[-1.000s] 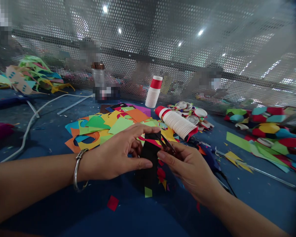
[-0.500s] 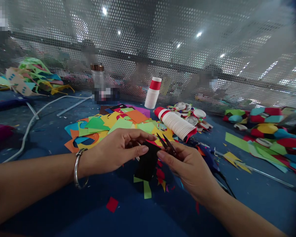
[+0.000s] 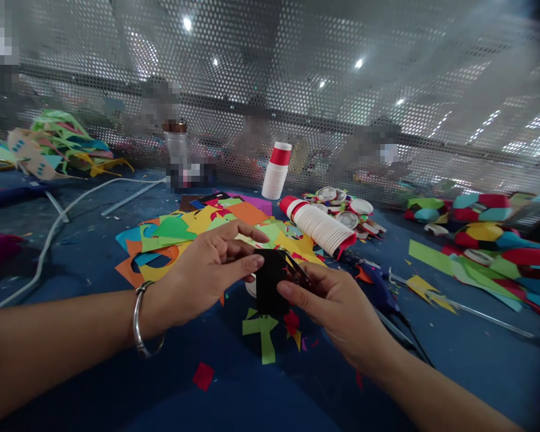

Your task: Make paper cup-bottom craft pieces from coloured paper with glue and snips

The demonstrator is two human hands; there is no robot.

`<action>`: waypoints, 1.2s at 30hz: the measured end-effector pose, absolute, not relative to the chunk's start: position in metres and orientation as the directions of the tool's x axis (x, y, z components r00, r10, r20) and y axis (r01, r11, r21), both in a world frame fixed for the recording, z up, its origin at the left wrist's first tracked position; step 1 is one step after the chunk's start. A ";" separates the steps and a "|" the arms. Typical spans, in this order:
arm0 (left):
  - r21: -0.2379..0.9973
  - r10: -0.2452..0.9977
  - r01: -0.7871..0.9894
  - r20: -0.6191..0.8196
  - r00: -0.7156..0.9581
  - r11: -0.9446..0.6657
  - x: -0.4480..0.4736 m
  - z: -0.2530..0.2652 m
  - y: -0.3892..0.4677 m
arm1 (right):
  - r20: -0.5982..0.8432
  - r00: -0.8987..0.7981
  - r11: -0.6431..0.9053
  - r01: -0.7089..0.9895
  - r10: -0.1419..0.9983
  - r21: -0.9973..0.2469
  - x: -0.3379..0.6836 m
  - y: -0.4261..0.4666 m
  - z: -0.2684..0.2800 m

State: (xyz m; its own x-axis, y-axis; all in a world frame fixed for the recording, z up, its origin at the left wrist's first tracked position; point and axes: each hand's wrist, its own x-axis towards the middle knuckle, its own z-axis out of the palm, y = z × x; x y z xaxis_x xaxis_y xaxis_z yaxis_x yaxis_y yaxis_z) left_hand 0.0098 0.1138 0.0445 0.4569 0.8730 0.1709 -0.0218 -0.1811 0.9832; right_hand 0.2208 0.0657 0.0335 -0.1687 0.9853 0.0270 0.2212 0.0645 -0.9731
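Above the surface [image 3: 157, 384], at the centre of the dial, black paper [image 3: 271, 291] is hanging flat, matte and roughly rectangular. At nine o'clock the left hand [image 3: 218, 258] is pinching its upper left corner between thumb and fingers; at three o'clock the right hand [image 3: 326, 294] is grasping dark, pointed scissors [image 3: 300, 273], their blades lying against the paper's right edge; whether it is sitting between them I cannot tell. With one corner pinched, the thin sheet could be buckling or swivelling under any cut, sending the line astray; since the tips are pointing towards the left fingers, a slip could be nicking them. Thin green strips [image 3: 266, 342] are lying at six o'clock, a red square [image 3: 203, 376] at seven. A flat, overlapping coloured paper heap [image 3: 202, 223] is spreading around ten o'clock, and ribbed, red-and-white stacked cups [image 3: 320, 225] are lying at one.
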 end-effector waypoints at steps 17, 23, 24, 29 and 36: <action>0.995 0.807 0.046 0.040 0.589 -0.084 0.001 0.054 0.119 | 0.076 -0.196 0.131 0.285 0.978 -0.949 0.227 0.063 0.034; 0.996 0.824 -0.081 0.074 0.562 -0.034 0.004 0.049 0.119 | 0.056 -0.190 0.104 0.254 0.980 -0.962 0.224 0.062 0.037; 0.996 0.828 -0.086 0.079 0.555 -0.037 0.004 0.049 0.118 | 0.058 -0.191 0.106 0.252 0.980 -0.962 0.224 0.062 0.037; 0.995 0.864 -0.057 0.103 0.493 -0.086 0.006 0.049 0.115 | 0.064 -0.173 0.112 0.282 0.983 -0.953 0.221 0.063 0.038; 0.986 0.907 -0.073 0.168 0.385 -0.152 0.008 0.042 0.114 | 0.075 -0.180 0.121 0.263 0.981 -0.957 0.221 0.065 0.036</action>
State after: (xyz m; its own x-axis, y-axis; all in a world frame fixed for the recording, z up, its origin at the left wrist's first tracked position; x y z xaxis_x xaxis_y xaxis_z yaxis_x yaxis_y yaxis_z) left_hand 0.0084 0.1139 0.0420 0.3850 0.9074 0.1683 -0.0728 -0.1519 0.9857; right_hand 0.2211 0.0655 0.0358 -0.1800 0.9808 0.0747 0.2627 0.1211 -0.9572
